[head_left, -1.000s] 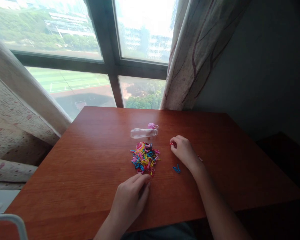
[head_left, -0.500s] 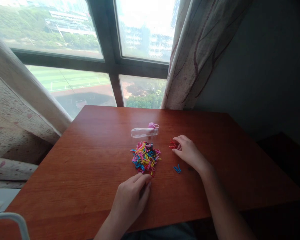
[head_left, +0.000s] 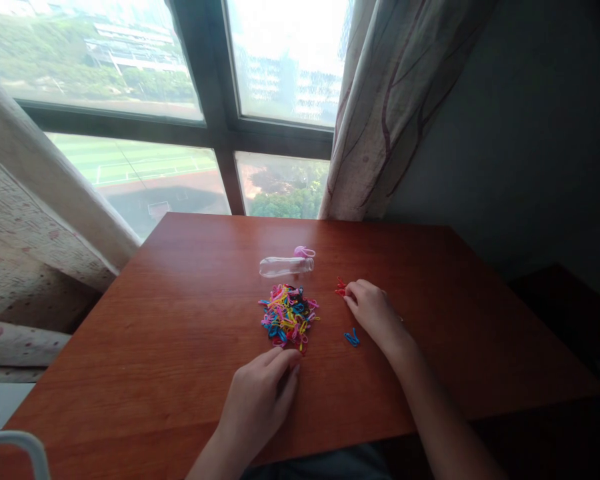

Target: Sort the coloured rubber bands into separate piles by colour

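A heap of small coloured plastic stitch markers (head_left: 289, 313), shaped like safety pins, lies in the middle of the table. My left hand (head_left: 266, 387) rests at the heap's near edge, fingers curled and thumb bent towards them; whatever they may hold is hidden. To the right of the heap, my right hand (head_left: 371, 308) has its fingers drawn together beside a few red stitch markers (head_left: 341, 287). Its fingertips hide what is between them. Blue stitch markers (head_left: 351, 337) lie apart, just left of my right wrist.
Behind the heap a clear plastic bottle (head_left: 285, 267) lies on its side, with a pink cap (head_left: 304, 252) with a loop beside it. The wooden table (head_left: 180, 320) meets a window and curtains (head_left: 365, 153). A white curved rail (head_left: 23, 440) shows at lower left.
My right hand has moved slightly back from the red stitch markers, and its fingers have closed together. The left hand stays at the heap. The whole view has shifted a little.
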A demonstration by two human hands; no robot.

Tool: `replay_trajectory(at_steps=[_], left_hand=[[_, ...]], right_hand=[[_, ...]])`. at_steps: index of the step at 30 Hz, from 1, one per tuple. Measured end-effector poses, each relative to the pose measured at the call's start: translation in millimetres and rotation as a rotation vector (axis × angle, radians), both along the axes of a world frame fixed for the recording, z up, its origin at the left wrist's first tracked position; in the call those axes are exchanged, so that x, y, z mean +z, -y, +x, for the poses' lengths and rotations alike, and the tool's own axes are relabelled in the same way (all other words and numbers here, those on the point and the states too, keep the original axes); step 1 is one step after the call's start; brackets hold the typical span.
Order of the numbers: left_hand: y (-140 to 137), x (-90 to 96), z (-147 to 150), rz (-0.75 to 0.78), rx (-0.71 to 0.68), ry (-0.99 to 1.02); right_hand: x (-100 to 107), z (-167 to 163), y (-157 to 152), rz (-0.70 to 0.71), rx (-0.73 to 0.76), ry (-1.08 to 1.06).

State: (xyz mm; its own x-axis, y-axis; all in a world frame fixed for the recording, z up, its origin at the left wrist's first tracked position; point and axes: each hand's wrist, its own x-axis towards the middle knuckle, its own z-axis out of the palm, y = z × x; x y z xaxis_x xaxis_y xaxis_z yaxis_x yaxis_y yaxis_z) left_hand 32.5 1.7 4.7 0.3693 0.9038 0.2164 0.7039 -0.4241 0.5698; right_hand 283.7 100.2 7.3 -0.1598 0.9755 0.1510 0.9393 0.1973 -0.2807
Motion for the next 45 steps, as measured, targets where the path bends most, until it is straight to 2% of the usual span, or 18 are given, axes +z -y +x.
replay_trajectory(at_steps=[4, 10, 12, 16, 29, 33, 38, 42, 45], left_hand=[[0.5, 0.6, 0.4, -0.003, 0.003, -0.001], [0.5, -0.6, -0.5, -0.027, 0.000, -0.004], [0.5, -0.9, -0.7, -0.035, -0.001, -0.013], [1.0, -1.2, -0.3, -0.031, -0.001, -0.016], [1.3, 0.5, -0.3, -0.017, -0.007, -0.033], [0.8, 0.7, -0.4, -0.020, -0.002, -0.032], [-0.2, 1.0, 0.6, -0.029, -0.007, -0.031], [0.7, 1.4, 0.6, -0.024, -0.008, -0.051], [0.9, 1.9, 0.8, -0.010, -0.002, -0.057]], right_hand=[[0.3, 4.7, -4.2, 0.010, 0.002, -0.007], [7.7, 39.6, 10.5, 0.015, -0.083, -0.029], [6.2, 47.8, 19.0, -0.019, -0.106, 0.000], [-0.6, 49.2, 27.3, -0.090, -0.055, 0.066], [-4.7, 48.1, -12.0, -0.011, -0.054, 0.063], [-2.1, 52.7, -14.8, -0.003, -0.028, 0.027], [4.1, 51.8, 17.2, 0.002, -0.043, -0.130], [10.7, 32.4, 56.8, -0.159, 0.073, -0.193], [11.4, 14.5, 71.9, -0.216, 0.113, -0.174]])
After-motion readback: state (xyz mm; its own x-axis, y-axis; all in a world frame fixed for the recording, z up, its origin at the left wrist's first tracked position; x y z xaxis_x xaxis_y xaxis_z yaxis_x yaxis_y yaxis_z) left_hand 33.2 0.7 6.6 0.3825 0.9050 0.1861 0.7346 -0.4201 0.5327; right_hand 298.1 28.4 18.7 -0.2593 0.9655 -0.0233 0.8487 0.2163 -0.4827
